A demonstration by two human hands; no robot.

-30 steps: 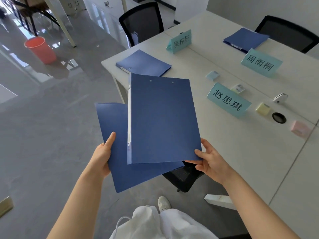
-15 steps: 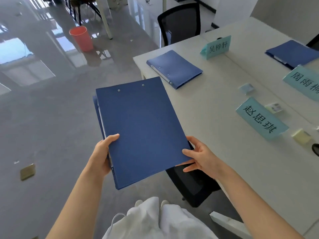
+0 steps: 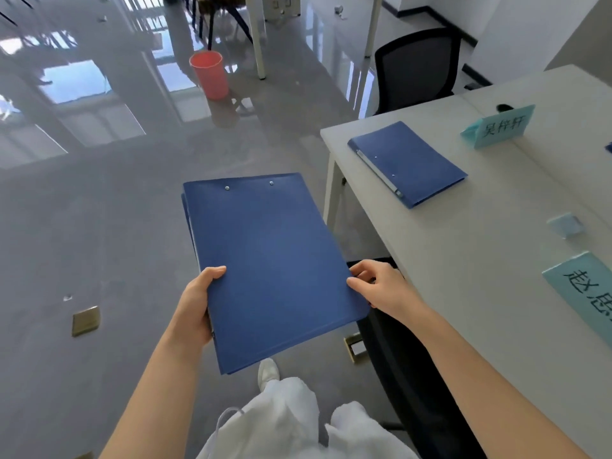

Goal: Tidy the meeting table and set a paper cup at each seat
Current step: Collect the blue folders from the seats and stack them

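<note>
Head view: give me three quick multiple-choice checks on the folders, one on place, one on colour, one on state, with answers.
1. Where does the lone folder lie?
A. on the floor
B. on the table near its corner
C. on the chair

2. What colour is the bucket on the floor?
A. red
B. green
C. white

3. How are the held folders carried?
A. left hand only
B. right hand only
C. both hands, one at each side edge

Answers: B, it rests flat on the tabletop; A, it is plainly red; C, a grip shows on each side.

The fanned blue folders [image 3: 271, 270] now sit squared in one stack.
</note>
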